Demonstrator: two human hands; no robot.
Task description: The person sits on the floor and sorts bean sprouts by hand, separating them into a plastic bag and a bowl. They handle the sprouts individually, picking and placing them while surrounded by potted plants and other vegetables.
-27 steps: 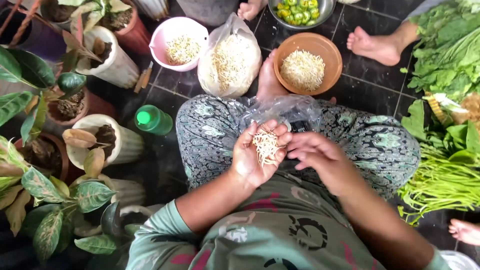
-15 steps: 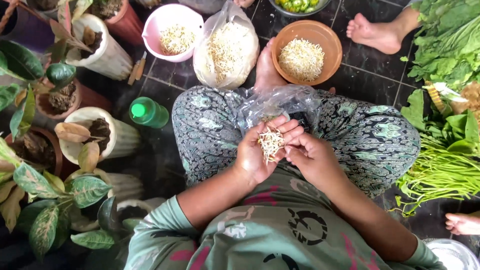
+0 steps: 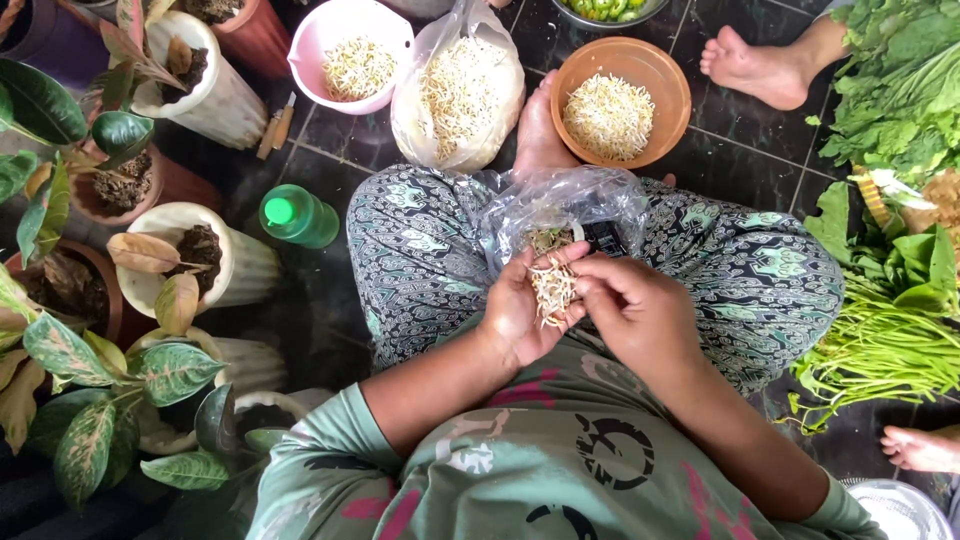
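Left hand (image 3: pixel 520 310) was cupped palm-up over the lap, cradling a small pile of bean sprouts (image 3: pixel 552 290); right hand (image 3: pixel 630 310) was curled, fingertips pinching at that pile. Step looked like mid-picking, sprout by sprout. Crumpled plastic bag (image 3: pixel 575 205) lay on the knees just beyond; orange bowl (image 3: pixel 672 95) of sprouts sat farther out. Next move likely needed a fine pinch.

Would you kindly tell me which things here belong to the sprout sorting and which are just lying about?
In use: left hand, right hand, bean sprouts, clear bag, orange bowl, pink bowl, sprout sack.
Lying about: green bottle, potted plants, leafy greens.
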